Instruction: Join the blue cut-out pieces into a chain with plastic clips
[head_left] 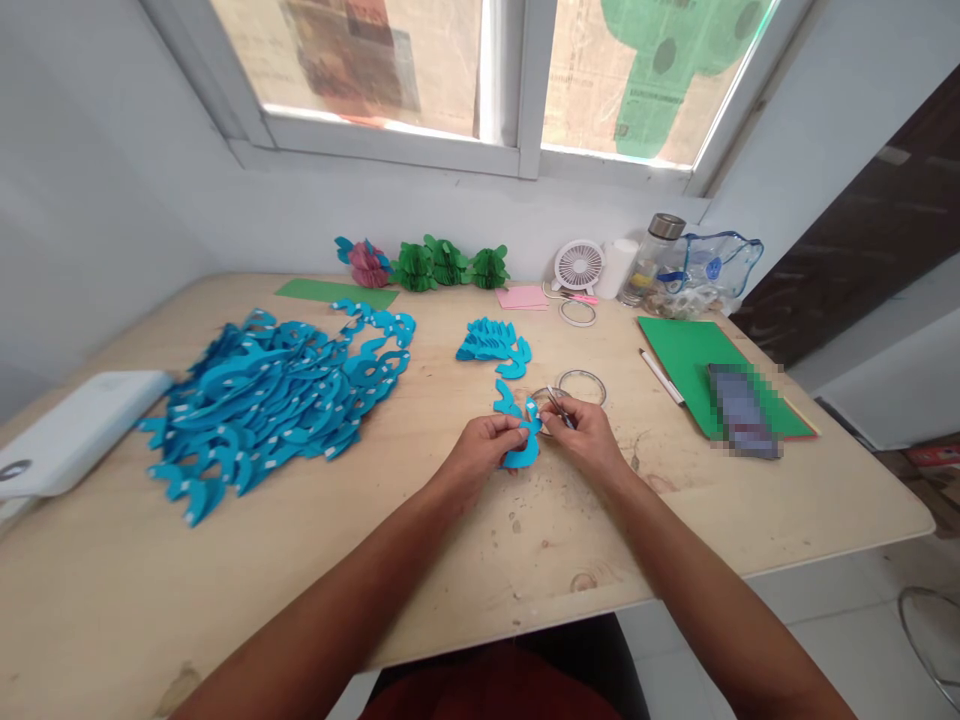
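My left hand (480, 452) pinches a curved blue paper cutout (523, 445) just above the wooden table (465, 560). My right hand (589, 432) is closed round thin metal tweezers (556, 403), whose tip meets the top of the same cutout. A small stack of like blue cutouts (491, 342) lies just beyond my hands. A clear tape ring (581, 385) rests by my right hand.
A big heap of blue cutouts (277, 395) covers the table's left half, beside a white box (71, 430). Right: green sheets (694, 365), pen (660, 376), blurred phone (742, 410). Back: green paper ornaments (446, 265), small fan (579, 266), bottle (652, 258), clear bag (705, 275).
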